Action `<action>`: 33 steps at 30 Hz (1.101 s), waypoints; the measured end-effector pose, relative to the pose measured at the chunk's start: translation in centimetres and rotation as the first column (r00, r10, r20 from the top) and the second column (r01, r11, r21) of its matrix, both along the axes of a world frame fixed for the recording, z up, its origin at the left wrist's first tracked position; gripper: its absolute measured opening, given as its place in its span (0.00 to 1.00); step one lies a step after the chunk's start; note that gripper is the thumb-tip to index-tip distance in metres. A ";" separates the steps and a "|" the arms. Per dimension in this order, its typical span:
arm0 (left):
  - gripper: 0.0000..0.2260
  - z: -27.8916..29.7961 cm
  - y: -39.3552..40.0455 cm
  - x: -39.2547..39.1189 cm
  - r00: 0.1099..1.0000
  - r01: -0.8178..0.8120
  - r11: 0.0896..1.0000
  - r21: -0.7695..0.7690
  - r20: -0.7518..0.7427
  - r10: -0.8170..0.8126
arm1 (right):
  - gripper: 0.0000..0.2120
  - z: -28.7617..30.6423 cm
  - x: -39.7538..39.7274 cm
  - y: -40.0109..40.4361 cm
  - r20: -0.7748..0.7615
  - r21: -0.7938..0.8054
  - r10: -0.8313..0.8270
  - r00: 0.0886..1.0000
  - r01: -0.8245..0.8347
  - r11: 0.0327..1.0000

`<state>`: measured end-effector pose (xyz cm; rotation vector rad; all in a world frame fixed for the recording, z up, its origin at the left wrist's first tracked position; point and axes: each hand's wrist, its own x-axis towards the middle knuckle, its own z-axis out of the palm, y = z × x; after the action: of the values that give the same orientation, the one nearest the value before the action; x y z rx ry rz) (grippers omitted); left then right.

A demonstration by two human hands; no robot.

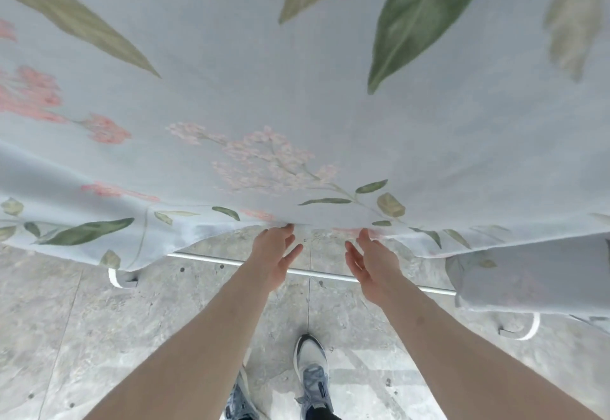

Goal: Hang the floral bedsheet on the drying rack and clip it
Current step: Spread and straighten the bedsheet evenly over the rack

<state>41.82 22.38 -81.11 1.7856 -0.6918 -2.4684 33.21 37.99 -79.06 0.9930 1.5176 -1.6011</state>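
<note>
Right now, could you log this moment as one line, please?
left hand open at bedsheet hem | right hand open | no clip visible

Bedsheet [297, 106] hangs before rack rail [323, 274]; hands [321, 259] at its edge.

looks like a home laundry or drying spot, maybe a balcony or utility area, can't tell indoor vs outdoor. cues: grey marbled stone floor tiles [99, 337] with grout lines, white tubular drying rack [231, 263] standing low on curved feet, pale blue floral bedsheet [297, 106] draped over it, person in sneakers [312, 376].
</note>
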 end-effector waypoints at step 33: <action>0.15 -5.8 -0.9 3.5 0.945 0.241 0.915 -0.323 0.292 -0.146 | 0.13 -5.6 5.4 -1.6 -0.087 0.387 0.194 0.977 -0.147 0.911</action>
<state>45.30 21.48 -86.88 1.9902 -1.3020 -2.0419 38.57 36.40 -84.65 0.9429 1.9942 -1.2914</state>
